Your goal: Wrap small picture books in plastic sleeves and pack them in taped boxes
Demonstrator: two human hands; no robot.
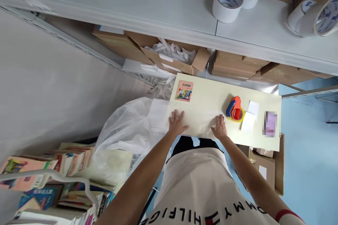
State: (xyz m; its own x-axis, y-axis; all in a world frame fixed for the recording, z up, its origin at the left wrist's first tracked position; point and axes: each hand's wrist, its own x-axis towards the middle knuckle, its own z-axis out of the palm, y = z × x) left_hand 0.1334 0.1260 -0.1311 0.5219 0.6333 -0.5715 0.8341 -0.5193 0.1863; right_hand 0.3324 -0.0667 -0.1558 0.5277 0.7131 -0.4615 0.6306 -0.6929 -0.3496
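Note:
My left hand (176,121) and my right hand (219,126) both lie flat with fingers spread on a clear plastic bag (198,121) spread over the near edge of a small cream table (211,93). A small pink picture book (184,90) lies on the table beyond my left hand. To the right of my right hand stands an orange and blue tape dispenser (235,109). White paper slips (250,116) lie just past the dispenser.
A large bundle of clear plastic bags (124,130) hangs off the table's left side. Stacks of books (52,182) sit at lower left. Open cardboard boxes (171,56) sit under a grey shelf (132,3) bearing rolls of white tape (228,1). More boxes (266,168) stand under the table at right.

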